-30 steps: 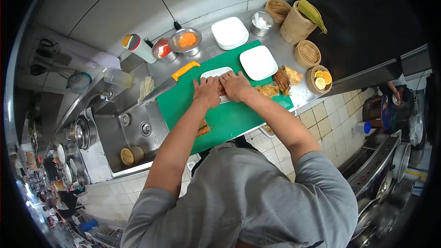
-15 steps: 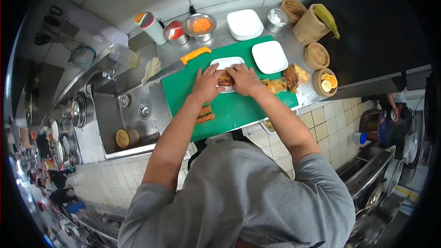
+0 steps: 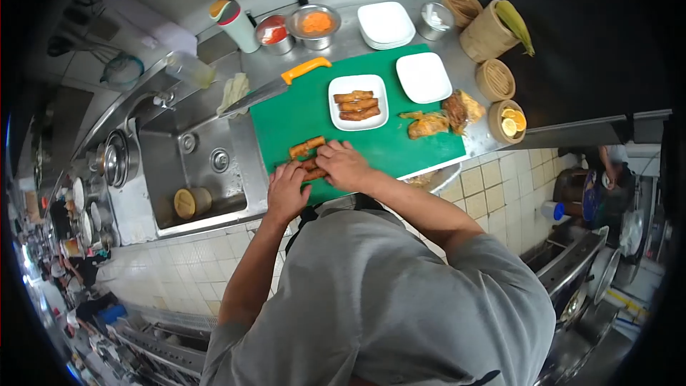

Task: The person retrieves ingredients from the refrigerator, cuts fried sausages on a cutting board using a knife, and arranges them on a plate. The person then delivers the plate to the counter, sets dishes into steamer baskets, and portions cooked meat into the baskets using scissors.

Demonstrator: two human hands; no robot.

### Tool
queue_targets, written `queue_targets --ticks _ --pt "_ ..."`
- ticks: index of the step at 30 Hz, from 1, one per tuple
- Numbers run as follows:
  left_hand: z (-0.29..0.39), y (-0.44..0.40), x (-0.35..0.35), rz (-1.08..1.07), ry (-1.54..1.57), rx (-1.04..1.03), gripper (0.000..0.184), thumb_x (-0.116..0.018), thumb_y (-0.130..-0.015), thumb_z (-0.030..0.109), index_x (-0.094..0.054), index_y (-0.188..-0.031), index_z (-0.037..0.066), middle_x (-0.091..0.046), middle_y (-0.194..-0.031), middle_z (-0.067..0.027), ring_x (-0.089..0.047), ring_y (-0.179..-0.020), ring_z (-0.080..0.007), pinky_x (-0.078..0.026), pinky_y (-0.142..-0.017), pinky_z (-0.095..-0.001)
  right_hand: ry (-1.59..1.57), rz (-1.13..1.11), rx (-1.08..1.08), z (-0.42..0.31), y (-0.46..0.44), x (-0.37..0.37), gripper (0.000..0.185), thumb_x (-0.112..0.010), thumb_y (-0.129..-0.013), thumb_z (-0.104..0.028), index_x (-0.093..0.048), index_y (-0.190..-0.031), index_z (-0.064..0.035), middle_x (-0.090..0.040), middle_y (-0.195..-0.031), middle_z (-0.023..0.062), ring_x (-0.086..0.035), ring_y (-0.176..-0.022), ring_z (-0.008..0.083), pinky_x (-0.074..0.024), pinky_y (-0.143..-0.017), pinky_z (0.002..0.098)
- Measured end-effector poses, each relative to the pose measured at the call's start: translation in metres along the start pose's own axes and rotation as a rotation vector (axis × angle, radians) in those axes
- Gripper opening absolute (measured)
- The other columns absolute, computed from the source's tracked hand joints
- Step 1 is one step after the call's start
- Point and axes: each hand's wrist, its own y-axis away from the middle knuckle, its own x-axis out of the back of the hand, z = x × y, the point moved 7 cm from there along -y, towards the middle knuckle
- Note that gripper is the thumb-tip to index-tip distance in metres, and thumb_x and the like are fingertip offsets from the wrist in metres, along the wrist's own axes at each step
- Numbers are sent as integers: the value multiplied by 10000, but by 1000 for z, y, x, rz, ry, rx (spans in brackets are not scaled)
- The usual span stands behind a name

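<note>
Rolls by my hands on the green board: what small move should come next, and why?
Probably gather these rolls snugly between the left hand and right hand: both are right at them, and the bare plate on the board could take them, since the other plate holds three rolls.

Several slender fried rolls [image 3: 307, 146], golden brown and rough-crusted, lie on their sides on the green cutting board [image 3: 421, 154], by its near edge toward the left. The farthest slants slightly up to the right, in full view; those nearer, roughly parallel to it, are partly covered. Three more browned rolls [image 3: 357, 106] rest side by side, nearly level, in a white square plate [image 3: 379, 93] with rounded corners, flat on the same board farther back.
</note>
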Motion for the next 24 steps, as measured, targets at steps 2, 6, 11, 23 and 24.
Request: queue_targets --ticks 2,6,11,23,24 --pt "-6 0 -9 -76 54 33 409 -802 -780 147 -633 -1142 62 -581 -1313 -114 -541 -1227 -338 -452 -1016 -494 9 -36 26 2 2 -6 276 -752 -782 -154 -677 -1040 -88 -621 -1186 75 -547 -1167 295 -446 -931 460" --pt "-7 -9 -4 -7 112 -25 295 -767 -764 72 -619 -1019 53 -592 -1225 -154 -554 -1179 -368 -464 -984 -493 -19 -46 49 1 -5 -14 323 -790 -756 -188 -662 -1038 -94 -620 -1141 85 -558 -1144 295 -443 -923 458" --pt "6 -20 -4 -106 21 -52 312 -749 -752 73 -598 -1024 48 -624 -1139 -144 -565 -1124 -369 -463 -941 -497 19 -34 82 0 0 -8 297 -769 -748 -168 -660 -1019 -110 -643 -1066 73 -573 -1111 294 -443 -911 456" --pt "62 -189 11 -19 125 -205 318 -789 -783 88 -574 -1018 91 -645 -1094 -102 -587 -1136 -328 -442 -964 -477 112 10 -296 121 -18 122 254 -716 -755 -88 -652 -998 -122 -682 -1077 52 -588 -1092 294 -443 -891 453" --pt "59 -193 5 -13 117 -195 313 -791 -791 98 -581 -1023 90 -650 -1135 -106 -583 -1164 -330 -438 -990 -480 101 -17 -327 128 -18 118 253 -713 -756 -85 -654 -997 -132 -684 -1075 44 -583 -1096 292 -441 -887 457"
